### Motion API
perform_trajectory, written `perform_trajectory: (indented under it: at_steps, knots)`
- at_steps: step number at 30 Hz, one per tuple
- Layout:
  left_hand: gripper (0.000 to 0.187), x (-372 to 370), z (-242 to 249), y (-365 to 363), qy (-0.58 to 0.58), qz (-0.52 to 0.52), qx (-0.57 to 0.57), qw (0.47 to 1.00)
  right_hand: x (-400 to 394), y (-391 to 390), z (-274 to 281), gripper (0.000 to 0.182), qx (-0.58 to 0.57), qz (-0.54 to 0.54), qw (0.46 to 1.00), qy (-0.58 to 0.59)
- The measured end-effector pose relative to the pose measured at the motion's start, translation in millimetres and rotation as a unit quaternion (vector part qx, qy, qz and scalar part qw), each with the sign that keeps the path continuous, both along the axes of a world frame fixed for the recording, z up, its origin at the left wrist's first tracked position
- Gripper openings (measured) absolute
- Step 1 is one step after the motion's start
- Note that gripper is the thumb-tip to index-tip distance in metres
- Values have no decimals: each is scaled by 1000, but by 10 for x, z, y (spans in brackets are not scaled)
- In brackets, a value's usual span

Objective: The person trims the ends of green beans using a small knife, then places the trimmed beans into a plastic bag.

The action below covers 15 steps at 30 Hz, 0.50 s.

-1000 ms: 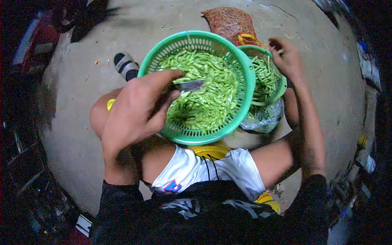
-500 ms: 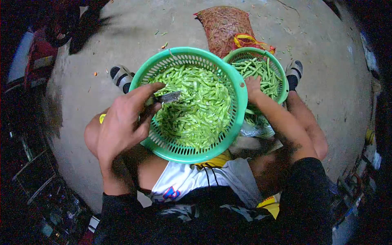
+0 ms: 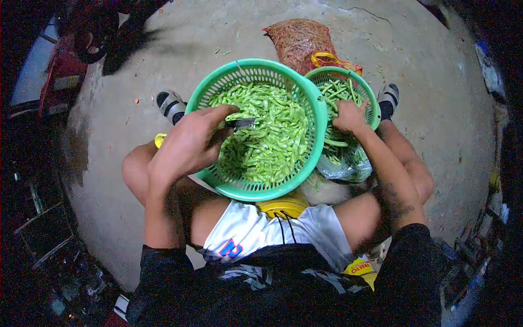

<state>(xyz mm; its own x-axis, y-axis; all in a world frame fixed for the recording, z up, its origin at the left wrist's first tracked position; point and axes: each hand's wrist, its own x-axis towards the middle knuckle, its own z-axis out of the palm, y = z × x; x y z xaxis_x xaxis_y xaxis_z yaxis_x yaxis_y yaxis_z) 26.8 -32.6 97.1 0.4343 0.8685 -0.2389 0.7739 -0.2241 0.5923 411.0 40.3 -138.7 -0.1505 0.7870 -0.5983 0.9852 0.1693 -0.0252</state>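
My left hand (image 3: 192, 140) is closed on a small knife (image 3: 242, 123), its dark blade pointing right over the large green colander (image 3: 256, 194). Below the blade lies a heap of cut green bean pieces (image 3: 267, 136). On the right, my right hand (image 3: 350, 116) is at the smaller green colander (image 3: 375, 111), fingers curled round green beans; its fingertips are partly hidden. Whole green beans (image 3: 340, 90) fill that colander around the hand.
A full reddish mesh sack (image 3: 299, 43) with a yellow-red strap (image 3: 329, 59) lies beyond the colanders. A clear plastic bag (image 3: 346, 166) with greens sits below the smaller colander. My sandalled feet (image 3: 171, 104) flank both colanders. Scraps dot the concrete floor (image 3: 436, 82).
My right hand has drawn back slightly among the beans, and its fingers are more curled. My left hand keeps hold of the knife over the large colander. The view has shifted a little.
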Motion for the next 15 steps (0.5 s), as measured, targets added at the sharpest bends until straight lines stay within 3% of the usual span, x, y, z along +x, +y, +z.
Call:
perform_trajectory:
  at_steps: [1,4,5,7,8,9,11,13,15]
  knots:
    - [45,-13,1,-31,-1,2,5,1000,51,-19,-69,56,5,2,1000,-1]
    - [45,-82,-29,-103,-1,-29,44,999,173,-97,-316,57,233,-86,965,90]
    - [48,-106,-66,-128,-1,-28,47,998,233,-50,-326,57,238,-82,964,91]
    - [51,-141,-75,-175,-2,-23,57,998,243,43,-171,56,141,-195,960,141]
    - [51,-150,-64,-199,0,-30,64,997,181,5,-142,55,225,-229,933,163]
    - [51,-154,-64,-221,3,-37,72,997,188,30,-147,55,231,-223,933,162]
    - [50,-189,-152,-260,1,-38,79,996,275,47,-269,54,211,-309,862,342]
    - [48,-209,-215,-324,-1,-40,82,996,439,178,-729,46,222,-317,867,313]
    - [42,-203,-250,-385,6,-27,74,997,475,202,-862,30,260,-371,723,522]
